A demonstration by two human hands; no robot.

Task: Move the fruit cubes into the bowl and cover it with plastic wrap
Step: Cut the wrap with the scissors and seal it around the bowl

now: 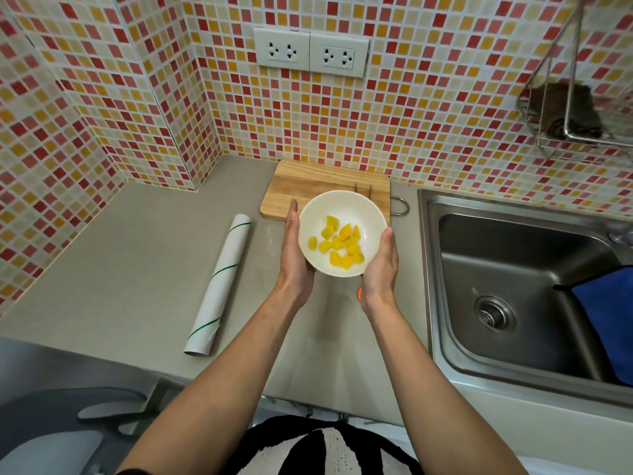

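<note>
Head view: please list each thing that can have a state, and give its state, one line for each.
bowl: uncovered, held in both hands.
fruit cubes: inside the bowl.
left hand: closed on the bowl's side.
right hand: closed on the bowl's other side.
plastic wrap roll: lying on the counter, none pulled out.
cutting board: flat, no cubes visible on it.
sink: no water visible.
</note>
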